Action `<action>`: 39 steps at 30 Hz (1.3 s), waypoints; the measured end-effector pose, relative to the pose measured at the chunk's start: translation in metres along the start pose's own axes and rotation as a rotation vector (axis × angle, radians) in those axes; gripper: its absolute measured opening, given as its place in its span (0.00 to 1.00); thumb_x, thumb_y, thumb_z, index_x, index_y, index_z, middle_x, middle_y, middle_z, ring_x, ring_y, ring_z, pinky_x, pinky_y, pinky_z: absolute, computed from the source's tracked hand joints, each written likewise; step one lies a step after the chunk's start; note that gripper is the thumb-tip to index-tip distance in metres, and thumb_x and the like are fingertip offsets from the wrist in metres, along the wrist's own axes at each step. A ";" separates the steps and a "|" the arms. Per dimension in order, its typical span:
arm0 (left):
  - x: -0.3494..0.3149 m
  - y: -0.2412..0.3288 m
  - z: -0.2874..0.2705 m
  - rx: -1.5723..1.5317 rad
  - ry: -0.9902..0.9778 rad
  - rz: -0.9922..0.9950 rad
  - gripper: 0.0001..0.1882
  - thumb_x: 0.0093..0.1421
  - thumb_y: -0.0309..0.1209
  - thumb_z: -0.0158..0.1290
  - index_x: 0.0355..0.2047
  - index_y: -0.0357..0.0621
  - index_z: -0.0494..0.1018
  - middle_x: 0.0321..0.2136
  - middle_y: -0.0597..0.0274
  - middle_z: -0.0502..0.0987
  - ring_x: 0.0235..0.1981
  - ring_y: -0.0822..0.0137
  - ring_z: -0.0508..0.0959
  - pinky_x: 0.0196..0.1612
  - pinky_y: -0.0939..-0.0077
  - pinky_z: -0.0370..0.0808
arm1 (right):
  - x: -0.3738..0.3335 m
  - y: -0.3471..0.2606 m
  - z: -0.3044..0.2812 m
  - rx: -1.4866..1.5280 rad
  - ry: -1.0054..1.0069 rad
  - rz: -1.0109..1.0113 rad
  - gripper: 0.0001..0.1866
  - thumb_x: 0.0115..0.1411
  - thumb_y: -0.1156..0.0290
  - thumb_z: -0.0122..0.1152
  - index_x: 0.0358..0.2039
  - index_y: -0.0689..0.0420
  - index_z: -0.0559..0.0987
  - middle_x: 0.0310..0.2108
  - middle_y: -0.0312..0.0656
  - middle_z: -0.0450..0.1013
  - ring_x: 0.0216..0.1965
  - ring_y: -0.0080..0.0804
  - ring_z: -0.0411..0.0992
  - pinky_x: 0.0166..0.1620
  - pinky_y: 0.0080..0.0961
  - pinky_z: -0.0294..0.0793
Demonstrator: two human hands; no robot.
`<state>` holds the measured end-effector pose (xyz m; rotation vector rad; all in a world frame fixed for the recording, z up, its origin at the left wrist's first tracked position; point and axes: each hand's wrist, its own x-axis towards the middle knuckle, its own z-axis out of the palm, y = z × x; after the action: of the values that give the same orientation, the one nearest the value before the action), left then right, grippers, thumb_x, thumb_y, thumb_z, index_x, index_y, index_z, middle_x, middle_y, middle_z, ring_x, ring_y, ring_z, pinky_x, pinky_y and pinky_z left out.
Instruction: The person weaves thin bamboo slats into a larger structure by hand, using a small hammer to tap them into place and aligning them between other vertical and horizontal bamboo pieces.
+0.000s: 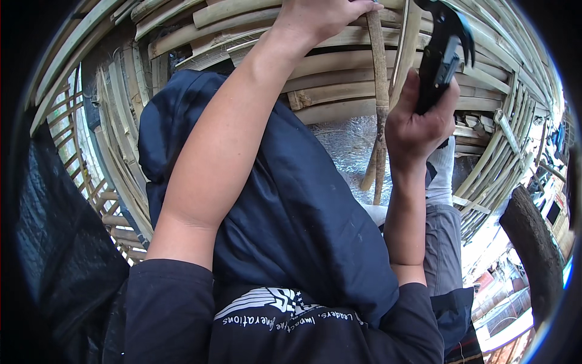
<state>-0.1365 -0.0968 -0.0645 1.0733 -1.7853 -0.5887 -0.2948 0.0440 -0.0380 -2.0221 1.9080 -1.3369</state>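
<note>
My right hand (pixel 421 121) is closed round a black claw hammer (pixel 438 73), raised right of the middle. Its curved head reaches up near the top edge. At the top of the view my left hand (pixel 321 17) is closed, thumb and fingers pinched together by the upper end of a thin wooden stick (pixel 379 97). What sits in that pinch is cut off by the picture's edge and too small to name. The stick runs down from there, crossing in front of split bamboo slats (pixel 333 85). A paler bamboo strip (pixel 406 42) slants beside it.
Silvery foil sheeting (pixel 348 145) lies below the slats. Dark blue cloth (pixel 285 182) covers my leg. More bamboo lattice (pixel 500 151) curves along the right, with a dark log (pixel 533 255) beyond it. Black plastic sheeting (pixel 60 230) hangs at the left.
</note>
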 end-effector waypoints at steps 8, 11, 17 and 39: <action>-0.002 0.006 0.004 -0.083 -0.015 -0.043 0.06 0.50 0.29 0.66 0.25 0.41 0.84 0.25 0.58 0.83 0.26 0.61 0.82 0.34 0.67 0.76 | -0.006 0.006 0.007 0.068 0.097 -0.030 0.16 0.64 0.74 0.64 0.51 0.59 0.74 0.29 0.48 0.78 0.28 0.48 0.80 0.34 0.37 0.77; -0.003 -0.005 0.011 -0.064 0.056 -0.011 0.05 0.50 0.30 0.67 0.25 0.42 0.84 0.25 0.58 0.83 0.26 0.61 0.82 0.33 0.67 0.77 | 0.013 0.009 0.006 -0.182 -0.255 -0.066 0.15 0.65 0.72 0.64 0.50 0.61 0.73 0.28 0.48 0.78 0.27 0.46 0.80 0.32 0.35 0.78; -0.002 0.001 0.007 -0.018 -0.008 -0.032 0.04 0.50 0.29 0.67 0.25 0.44 0.84 0.25 0.60 0.83 0.28 0.62 0.82 0.35 0.67 0.76 | 0.006 0.006 -0.002 -0.134 -0.199 -0.020 0.15 0.65 0.72 0.64 0.50 0.62 0.74 0.30 0.51 0.78 0.30 0.49 0.80 0.34 0.38 0.78; -0.002 0.003 0.005 0.056 0.031 -0.017 0.05 0.50 0.30 0.68 0.25 0.45 0.84 0.26 0.61 0.83 0.32 0.62 0.81 0.39 0.65 0.73 | 0.013 0.002 0.007 -0.137 -0.278 0.081 0.11 0.65 0.73 0.61 0.44 0.63 0.72 0.24 0.53 0.77 0.27 0.55 0.79 0.31 0.40 0.76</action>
<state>-0.1419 -0.0939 -0.0652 1.1301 -1.7768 -0.5327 -0.2945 0.0288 -0.0366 -2.0377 1.9737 -0.8748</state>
